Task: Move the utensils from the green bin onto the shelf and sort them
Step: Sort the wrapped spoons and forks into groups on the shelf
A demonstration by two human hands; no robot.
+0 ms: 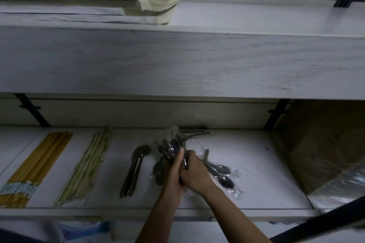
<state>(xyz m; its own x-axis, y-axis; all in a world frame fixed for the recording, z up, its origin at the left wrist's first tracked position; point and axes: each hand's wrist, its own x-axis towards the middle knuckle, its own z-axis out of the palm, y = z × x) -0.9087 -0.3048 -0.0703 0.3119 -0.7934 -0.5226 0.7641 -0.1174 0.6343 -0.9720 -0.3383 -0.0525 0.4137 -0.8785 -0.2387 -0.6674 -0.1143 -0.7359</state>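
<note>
Left hand [173, 171], right hand [195, 173] around bagged spoons [171, 146] (chopstick band [19, 188] print unreadable)

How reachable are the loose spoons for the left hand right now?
Likely yes: loose spoons lie just beside the left hand, bare shelf between. But its grip is on the wrapped bundle; release that first.

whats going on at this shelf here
A person is sorting utensils. The left hand and the right hand both grip a bundle of plastic-wrapped spoons over the lower shelf. Lying on it from left to right are yellow chopsticks, pale chopsticks and bare metal spoons. To the right of the hands lie two more wrapped spoons.
</note>
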